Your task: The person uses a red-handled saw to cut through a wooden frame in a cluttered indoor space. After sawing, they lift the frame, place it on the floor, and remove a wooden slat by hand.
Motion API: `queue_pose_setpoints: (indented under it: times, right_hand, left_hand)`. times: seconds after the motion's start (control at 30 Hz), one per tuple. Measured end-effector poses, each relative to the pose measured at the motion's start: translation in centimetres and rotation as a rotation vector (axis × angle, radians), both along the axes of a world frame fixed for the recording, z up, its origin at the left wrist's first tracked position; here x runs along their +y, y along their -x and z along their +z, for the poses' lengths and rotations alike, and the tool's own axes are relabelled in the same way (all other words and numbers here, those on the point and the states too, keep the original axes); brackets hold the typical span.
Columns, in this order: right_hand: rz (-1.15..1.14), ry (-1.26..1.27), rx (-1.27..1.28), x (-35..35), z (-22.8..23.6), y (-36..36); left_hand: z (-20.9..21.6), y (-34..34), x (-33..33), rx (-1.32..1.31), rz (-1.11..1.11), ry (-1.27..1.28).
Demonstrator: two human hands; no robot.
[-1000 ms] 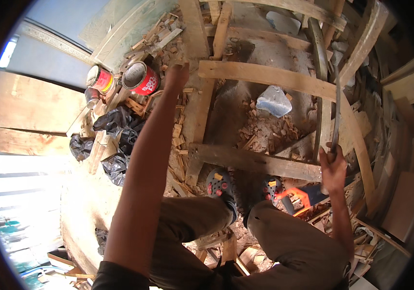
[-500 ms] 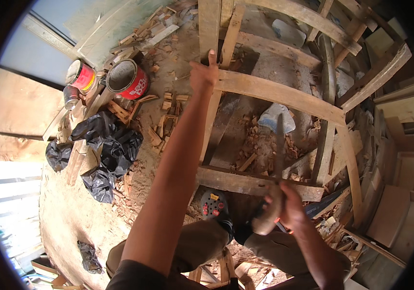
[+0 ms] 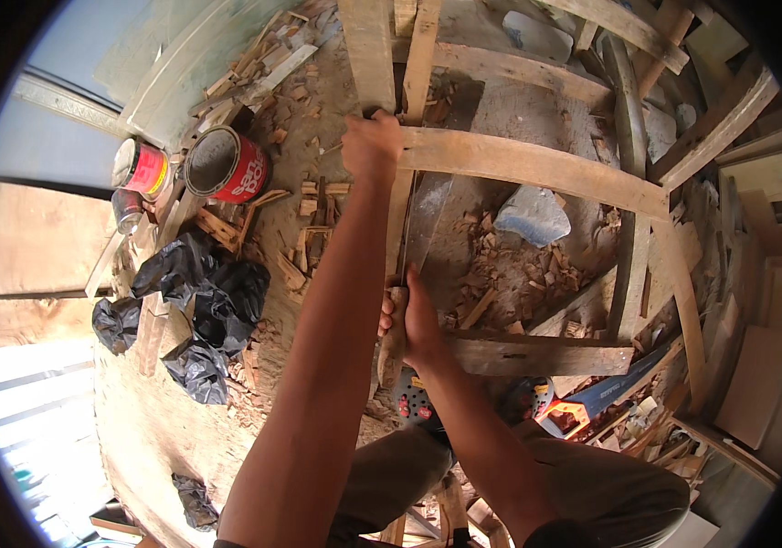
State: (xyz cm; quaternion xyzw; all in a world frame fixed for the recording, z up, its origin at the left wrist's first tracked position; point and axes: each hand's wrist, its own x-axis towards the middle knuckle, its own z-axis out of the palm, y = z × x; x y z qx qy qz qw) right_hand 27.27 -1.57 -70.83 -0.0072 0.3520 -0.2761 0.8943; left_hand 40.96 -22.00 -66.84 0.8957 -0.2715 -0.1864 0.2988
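My left hand (image 3: 372, 146) is closed around the corner of a wooden frame, where a slightly curved crossbar (image 3: 537, 170) meets a long side bar (image 3: 368, 55). Lower down, my right hand (image 3: 417, 320) grips the wooden handle (image 3: 393, 342) of a long knife. Its thin blade (image 3: 408, 233), seen nearly edge-on, points away from me along the frame's left side piece; whether it touches the wood I cannot tell. A nearer crossbar (image 3: 546, 353) lies just right of my right wrist.
A handsaw (image 3: 592, 393) with an orange handle lies by my right foot. Red cans (image 3: 249, 172) and black plastic bags (image 3: 217, 292) stand to the left. Wood chips (image 3: 537, 274) and a pale blue-white slab (image 3: 534, 217) litter the ground. More frame timbers (image 3: 720, 128) rise at right.
My right hand has swung the knife left and forward to the frame's left side. My left hand has closed over the corner, its thumb no longer raised. The view has shifted slightly.
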Motion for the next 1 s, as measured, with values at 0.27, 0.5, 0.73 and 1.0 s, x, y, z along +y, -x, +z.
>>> queue_pose_setpoints:
  times: [0.27, 0.5, 0.73, 1.0]
  right_hand:
    - [0.034, 0.172, 0.076, -0.4, -1.5, -0.9]
    - [0.047, 0.234, 0.215, -0.7, -1.2, -0.5]
    - [0.048, 0.283, 0.317, -0.2, -0.5, -1.3]
    - [0.082, 0.323, 0.288, -0.7, -0.8, -0.5]
  left_hand:
    - [-0.1, -0.2, -0.3, 0.034, -0.002, -0.034]
    - [0.5, 0.3, -0.2, 0.054, -0.009, -0.045]
    - [-0.1, -0.6, -0.2, 0.07, 0.0, -0.043]
    - [-0.4, -0.5, 0.0, 0.054, -0.041, -0.041]
